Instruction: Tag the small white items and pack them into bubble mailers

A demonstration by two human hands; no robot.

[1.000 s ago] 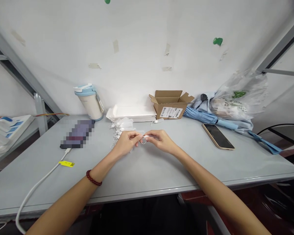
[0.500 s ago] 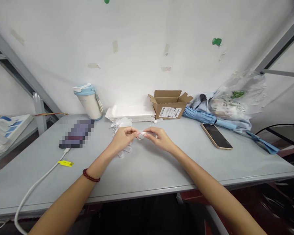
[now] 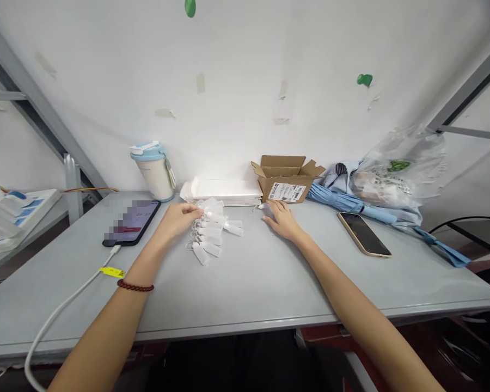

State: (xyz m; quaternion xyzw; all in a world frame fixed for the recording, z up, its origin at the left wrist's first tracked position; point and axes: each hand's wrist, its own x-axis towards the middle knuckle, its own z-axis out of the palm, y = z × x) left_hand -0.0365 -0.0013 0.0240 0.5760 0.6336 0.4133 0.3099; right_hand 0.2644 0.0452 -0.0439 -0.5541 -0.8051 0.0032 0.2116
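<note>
The left hand has its grip pinched nearly closed at the edge of the pile of tags on the table (whether it has one, I cannot tell); lifting singly should avoid tangles. The right hand has its grip loosely parted at a lone tag near the box; a light pinch would suit.

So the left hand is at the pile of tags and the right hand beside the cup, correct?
Wrong about the right hand: the head view shows it in front of the box. The left hand is at the pile of tags.
</note>
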